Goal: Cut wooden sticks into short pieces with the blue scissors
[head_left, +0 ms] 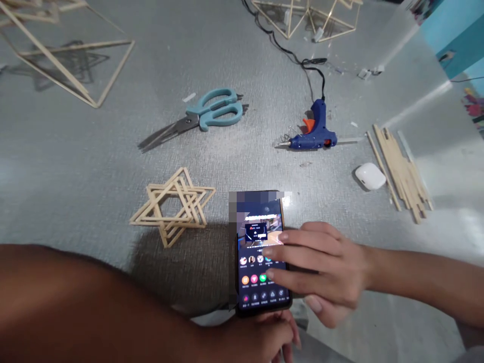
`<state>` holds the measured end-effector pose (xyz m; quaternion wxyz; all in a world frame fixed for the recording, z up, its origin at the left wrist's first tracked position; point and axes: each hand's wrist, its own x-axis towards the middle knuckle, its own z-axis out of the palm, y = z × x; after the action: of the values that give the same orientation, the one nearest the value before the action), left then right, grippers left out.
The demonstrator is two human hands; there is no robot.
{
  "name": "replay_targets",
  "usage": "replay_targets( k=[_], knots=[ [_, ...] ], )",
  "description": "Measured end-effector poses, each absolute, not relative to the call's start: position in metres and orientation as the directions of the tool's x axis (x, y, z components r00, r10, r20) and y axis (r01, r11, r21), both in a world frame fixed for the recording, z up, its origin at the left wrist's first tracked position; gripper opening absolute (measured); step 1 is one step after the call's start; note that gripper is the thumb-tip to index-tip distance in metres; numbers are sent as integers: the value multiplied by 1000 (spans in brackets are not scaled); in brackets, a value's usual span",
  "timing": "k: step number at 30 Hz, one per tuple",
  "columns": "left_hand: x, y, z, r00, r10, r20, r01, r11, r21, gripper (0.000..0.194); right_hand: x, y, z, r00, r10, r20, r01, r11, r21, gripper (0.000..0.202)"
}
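A smartphone point(260, 282) with a lit screen lies near the table's front edge. The screen shows a picture with rows of round icons under it. My right hand point(328, 272) reaches in from the right, fingers stretched out and apart over the right side of the screen; some fingertips appear to touch it. Just below the phone's lower end is my left hand point(270, 337), fingers loosely bent and apart, partly hidden, with nothing visible in them. Left of the phone sits a star of thin wooden sticks point(155, 218), made of several overlapping triangles.
Blue-handled scissors point(221, 111) lie behind the star. A blue glue gun point(312, 138) with a black cord is at the back right. Near it are a white case point(370, 176) and several wooden sticks point(399, 166). Stick frames point(113, 75) stand at the far left and far back.
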<state>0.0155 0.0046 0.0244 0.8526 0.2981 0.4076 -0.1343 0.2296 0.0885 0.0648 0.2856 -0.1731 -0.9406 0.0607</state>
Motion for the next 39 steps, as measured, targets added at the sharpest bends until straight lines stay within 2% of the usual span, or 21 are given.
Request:
replay_targets(
  k=[5,8,14,20,25,28,31,33,39],
  knots=[
    [14,3,19,642,4,-767,461,797,390,12,230,87,63,-714,416,564,327,909,-257,43],
    [14,2,17,639,18,-769,455,798,396,13,228,89,64,-742,441,505,373,897,-237,40],
    [18,4,22,597,-3,-802,498,785,368,9,220,92,63,-839,426,339,372,903,-214,46],
    [18,7,28,585,-48,-810,560,746,360,18,215,90,60,-874,367,318,307,925,-223,52],
    [18,6,29,565,-67,-822,595,724,350,18,215,91,62,-874,360,326,298,927,-226,52],
    [18,4,26,574,-33,-818,558,747,362,17,217,87,61,-848,356,392,308,934,-181,47],
    [17,1,21,597,-4,-802,504,780,372,14,220,79,55,-663,348,663,310,934,-179,47],
    [17,-1,18,619,12,-785,470,795,383,14,222,75,51,-536,343,771,295,932,-210,50],
    [18,-2,17,627,10,-779,462,800,382,9,225,79,60,-616,456,642,351,889,-295,52]
  ],
)
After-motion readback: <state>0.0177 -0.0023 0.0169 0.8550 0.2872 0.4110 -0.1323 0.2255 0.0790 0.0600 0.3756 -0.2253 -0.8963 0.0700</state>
